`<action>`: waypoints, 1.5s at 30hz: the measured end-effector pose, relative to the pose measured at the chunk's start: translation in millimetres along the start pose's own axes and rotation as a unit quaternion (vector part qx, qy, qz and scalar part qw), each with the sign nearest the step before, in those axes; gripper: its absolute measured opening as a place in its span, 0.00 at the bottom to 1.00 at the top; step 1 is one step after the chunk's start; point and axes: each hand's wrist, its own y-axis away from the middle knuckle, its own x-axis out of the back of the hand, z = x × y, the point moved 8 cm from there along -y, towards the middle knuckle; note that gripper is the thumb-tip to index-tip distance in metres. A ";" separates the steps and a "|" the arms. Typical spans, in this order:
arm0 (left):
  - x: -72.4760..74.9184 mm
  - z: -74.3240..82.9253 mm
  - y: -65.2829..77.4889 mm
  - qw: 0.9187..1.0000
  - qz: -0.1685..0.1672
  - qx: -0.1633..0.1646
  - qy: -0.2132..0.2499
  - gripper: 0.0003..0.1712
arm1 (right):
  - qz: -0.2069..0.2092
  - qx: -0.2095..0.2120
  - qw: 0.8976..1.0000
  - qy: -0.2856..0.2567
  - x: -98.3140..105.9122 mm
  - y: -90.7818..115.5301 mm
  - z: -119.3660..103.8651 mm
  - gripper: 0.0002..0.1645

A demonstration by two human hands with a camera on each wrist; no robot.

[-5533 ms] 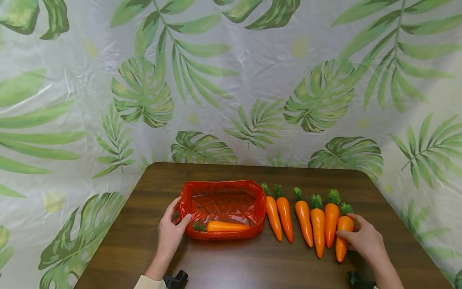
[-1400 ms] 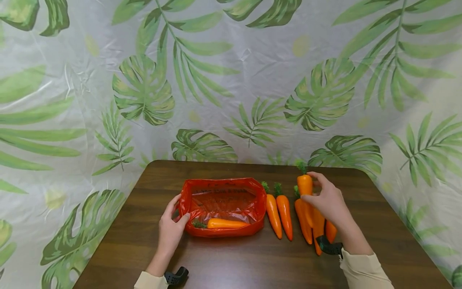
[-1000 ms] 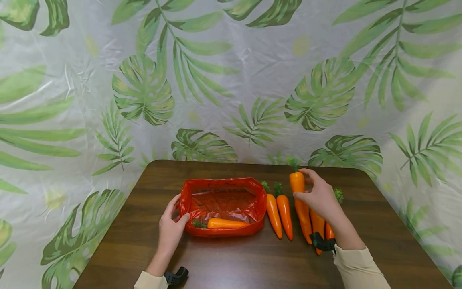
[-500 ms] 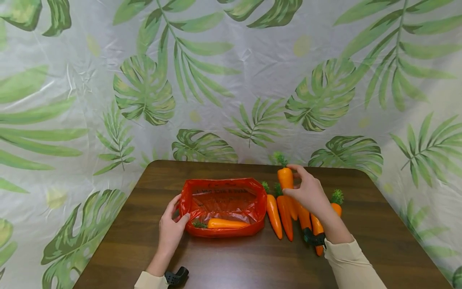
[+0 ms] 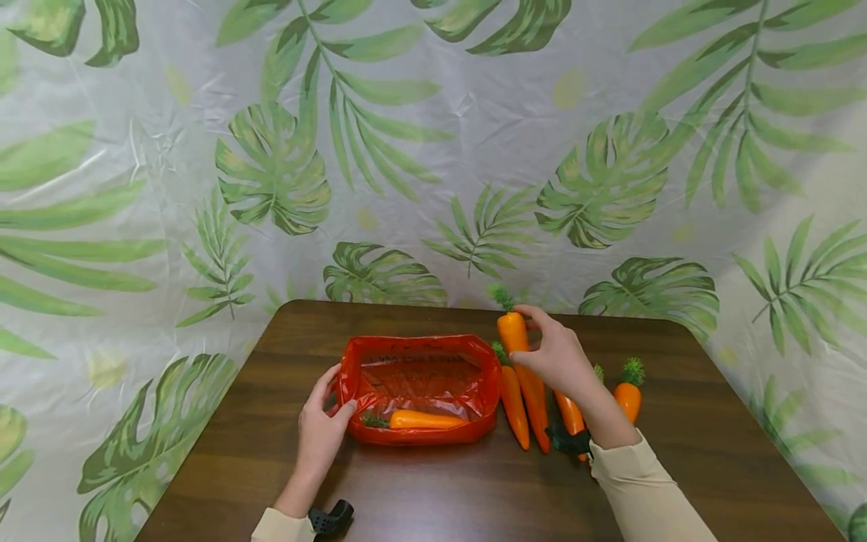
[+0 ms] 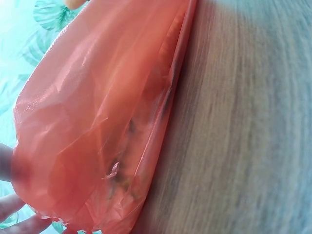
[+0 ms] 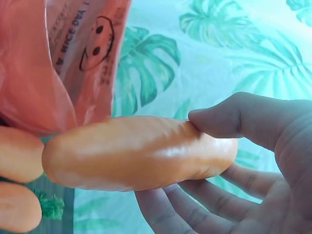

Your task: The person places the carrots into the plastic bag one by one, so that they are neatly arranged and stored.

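Note:
My left hand [image 5: 321,429] holds the left side of a red plastic bag [image 5: 423,436], thumb at the rim and fingers outside it. The bag stands with its mouth wide; one orange carrot [image 5: 428,419] with a green top lies along its near side. My right hand [image 5: 558,360] grips another carrot [image 7: 131,153] between thumb and fingers, raised above the row to the right of the bag, its green tuft [image 5: 501,296] pointing up and away. In the left wrist view the bag's wall [image 6: 83,112] fills much of the picture, with fingers at its lower left.
Several carrots lie side by side right of the bag, the nearest carrot [image 5: 514,410] close against it and the farthest carrot [image 5: 627,400] partly behind my right wrist. The dark wooden table [image 5: 433,497] ends at a leaf-patterned sheet [image 5: 406,150] behind.
My right hand has picked the rightmost carrot off the table, lifted it, and carried it left over the row toward the bag. My left hand stays at the bag.

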 end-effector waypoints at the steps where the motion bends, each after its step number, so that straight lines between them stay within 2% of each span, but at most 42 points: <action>1: -0.1 -0.6 0.1 1.000 0.000 0.002 0.000 0.35 | 0.000 0.000 1.000 0.001 -1.7 -0.6 -1.2 0.47; 21: -1.1 -3.8 -0.2 1.000 -0.014 0.008 -0.002 0.36 | -0.024 0.034 0.999 0.022 -34.6 -13.0 -32.1 0.47; 30: -0.4 -4.1 0.0 1.000 -0.007 0.010 0.002 0.36 | -0.045 0.043 0.998 0.027 -53.1 -21.7 -41.1 0.46; 45: 0.4 -4.0 -0.8 1.000 -0.003 0.010 0.000 0.36 | -0.074 0.085 0.992 0.051 -80.8 -31.3 -60.6 0.46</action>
